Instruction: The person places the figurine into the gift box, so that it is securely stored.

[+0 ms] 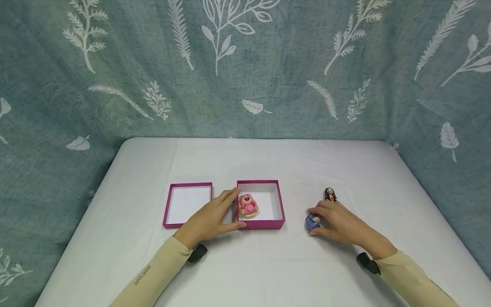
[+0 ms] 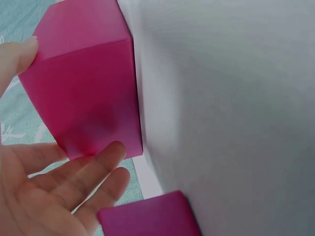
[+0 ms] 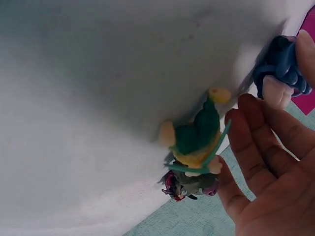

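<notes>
A magenta box (image 1: 281, 209) with a white inside stands open in the middle of the table. Inside it at the left is a pink bear figurine (image 1: 248, 206) with a yellow base. My left hand (image 1: 209, 216) touches the box's left side, thumb at the near corner and fingers spread along the wall. To the right, my right hand (image 1: 339, 224) pinches a small blue figurine (image 3: 279, 66) between thumb and fingers, low over the table. Beside those fingers in the right wrist view is a green and yellow figurine (image 3: 194, 132).
The matching magenta lid (image 1: 188, 204) lies left of the box, white inside facing up. A dark-haired figurine (image 1: 330, 194) with red clothing is just beyond the right hand. A white cloth covers the table (image 1: 249, 264), and a green leaf-patterned curtain (image 1: 276, 94) hangs behind it.
</notes>
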### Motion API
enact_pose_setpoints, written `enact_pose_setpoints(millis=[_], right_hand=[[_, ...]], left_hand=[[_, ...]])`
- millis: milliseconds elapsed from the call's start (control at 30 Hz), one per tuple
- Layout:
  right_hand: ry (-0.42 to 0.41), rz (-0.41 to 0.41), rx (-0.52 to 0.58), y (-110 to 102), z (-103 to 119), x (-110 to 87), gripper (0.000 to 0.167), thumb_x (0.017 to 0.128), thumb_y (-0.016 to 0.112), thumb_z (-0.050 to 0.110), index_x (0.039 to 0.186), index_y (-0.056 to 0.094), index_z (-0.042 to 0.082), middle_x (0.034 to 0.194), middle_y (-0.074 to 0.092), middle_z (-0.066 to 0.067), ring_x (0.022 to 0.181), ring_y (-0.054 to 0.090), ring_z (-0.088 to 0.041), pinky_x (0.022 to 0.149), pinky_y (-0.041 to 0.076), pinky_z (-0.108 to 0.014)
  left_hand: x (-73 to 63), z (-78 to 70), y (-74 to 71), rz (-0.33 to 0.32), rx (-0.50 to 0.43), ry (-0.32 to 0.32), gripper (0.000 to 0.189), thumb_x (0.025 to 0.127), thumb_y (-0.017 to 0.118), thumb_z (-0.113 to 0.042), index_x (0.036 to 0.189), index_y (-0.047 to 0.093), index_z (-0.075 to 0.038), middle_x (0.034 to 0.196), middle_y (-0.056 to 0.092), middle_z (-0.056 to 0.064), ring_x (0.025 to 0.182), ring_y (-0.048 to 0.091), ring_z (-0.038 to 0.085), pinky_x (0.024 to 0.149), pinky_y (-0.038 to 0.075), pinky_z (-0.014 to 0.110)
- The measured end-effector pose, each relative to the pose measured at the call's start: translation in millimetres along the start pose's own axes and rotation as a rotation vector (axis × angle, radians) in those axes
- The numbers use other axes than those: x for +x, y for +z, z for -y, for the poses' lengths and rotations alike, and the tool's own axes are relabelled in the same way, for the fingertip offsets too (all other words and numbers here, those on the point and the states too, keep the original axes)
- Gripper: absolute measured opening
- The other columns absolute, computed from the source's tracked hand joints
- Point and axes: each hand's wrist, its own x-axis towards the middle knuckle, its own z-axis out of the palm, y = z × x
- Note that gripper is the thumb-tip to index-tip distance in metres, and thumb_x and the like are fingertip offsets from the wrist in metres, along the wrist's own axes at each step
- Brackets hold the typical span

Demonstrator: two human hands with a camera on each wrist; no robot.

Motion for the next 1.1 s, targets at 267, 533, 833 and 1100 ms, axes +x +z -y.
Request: enact_pose_setpoints(millis=[267,533,833,1100], right_hand=[[-0.013,0.024,0.068,-1.2,0.6,5.9,0.048,0.073,0.085,0.036,0.108,0.071,0.007,0.093,0.063,0.009,0.083,0.056,-0.005,0.074,0.051,-0.028],[-0.001,0.033,0.062,-7.2,3.5,5.7,0.049,0.073,0.086,0.034,0.111,0.070,0.008,0.091,0.062,0.011,0.082,0.057,-0.005,0.073,0.051,-0.027],[0.020,0.023,0.078,-24.6,9.3,17.9,0.051,0.071,0.088,0.031,0.112,0.069,0.009,0.095,0.063,0.011,0.085,0.059,-0.009,0.074,0.052,-0.027],[-0.005,0.003,0.121,-36.4,17.1,35.1,0.051,0.071,0.088,0.033,0.112,0.068,0.011,0.095,0.062,0.013,0.086,0.058,-0.007,0.077,0.052,-0.029]], left_hand=[[-3.6,-1.1,-0.5,0.005,-0.008,-0.033,0.092,0.086,0.068,-0.055,0.155,0.028,-0.010,0.154,0.038,0.005,0.135,0.048,0.023,0.110,0.043,0.041],[-0.1,-2.0,-0.3,0.015,0.000,-0.012,0.092,0.086,0.068,-0.056,0.155,0.027,-0.010,0.154,0.038,0.005,0.134,0.050,0.023,0.108,0.044,0.040],[-1.6,-1.1,-1.3,0.007,0.005,-0.014,0.093,0.086,0.068,-0.055,0.155,0.027,-0.010,0.153,0.039,0.006,0.133,0.050,0.024,0.108,0.044,0.040],[-1.1,0.2,-0.3,0.003,-0.008,-0.005,0.092,0.086,0.068,-0.055,0.155,0.027,-0.010,0.153,0.040,0.005,0.133,0.051,0.023,0.108,0.045,0.040]])
